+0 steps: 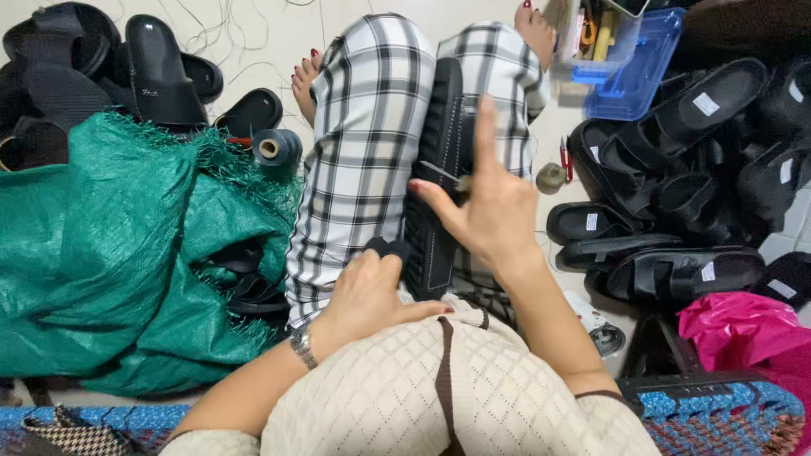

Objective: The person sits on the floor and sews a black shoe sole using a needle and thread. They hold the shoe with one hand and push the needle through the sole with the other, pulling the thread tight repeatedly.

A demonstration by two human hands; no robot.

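— Where's the sandal?

— The black sandal (439, 181) stands on edge between my knees. My left hand (369, 291) clamps its near end; my right hand (490, 207) pinches an awl (446, 176), forefinger raised.

— How does it handle?

— Light, rubbery, stiff-edged, I'd judge; best held by the sole's rim.

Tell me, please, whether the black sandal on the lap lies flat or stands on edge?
On edge: the black sandal stands wedged between the knees, its stitched side up, left hand steadying its near end.
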